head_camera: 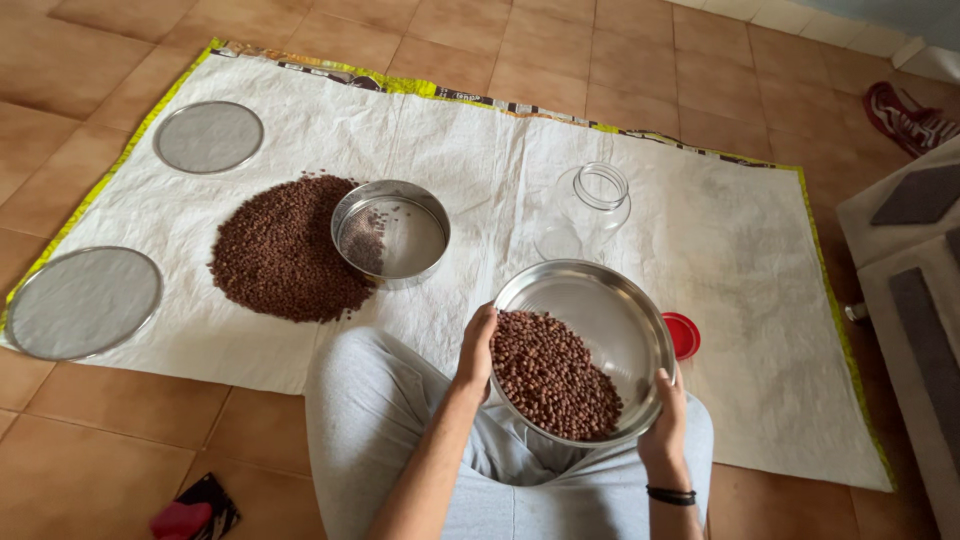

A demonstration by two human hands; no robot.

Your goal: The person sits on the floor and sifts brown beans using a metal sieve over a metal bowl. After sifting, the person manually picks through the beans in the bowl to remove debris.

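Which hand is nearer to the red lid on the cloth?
Right. The right hand grips the steel bowl's near rim just below the red lid; the left hand holds the opposite rim, farther away.

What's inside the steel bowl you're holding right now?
The steel bowl holds brown beans piled toward its near side; the far side is bare metal. The bowl's bottom beneath the pile is covered.

I am gripping a steel pan (620, 310) of brown beans (550, 375) above my lap, left hand (476, 350) and right hand (665, 420) clasping opposite rims. A bean heap (280, 250), sieve ring (392, 232) and glass jar (590, 205) are lying on the white sheet (740, 250).
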